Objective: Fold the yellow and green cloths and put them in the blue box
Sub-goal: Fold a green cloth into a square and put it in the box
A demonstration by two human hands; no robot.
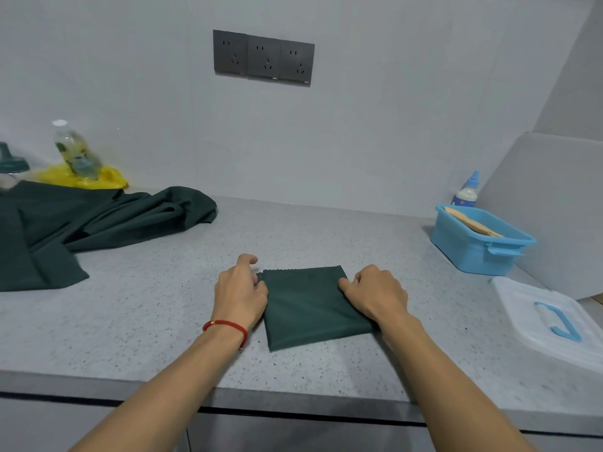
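Note:
A dark green cloth (306, 305) lies folded into a small square on the grey speckled counter, in the middle near the front edge. My left hand (239, 293) grips its left edge with curled fingers. My right hand (375, 293) pinches its right edge. The blue box (473, 252) stands open at the right, against the wall, with a folded yellowish cloth (473, 221) inside it.
A large crumpled dark green fabric (81, 230) covers the counter's left side. Behind it stand a plastic bottle (75, 151) on a yellow bag (107, 179) and a teal-lidded jar (9, 168). A translucent lid (551, 321) lies front right; a small bottle (466, 190) stands behind the box.

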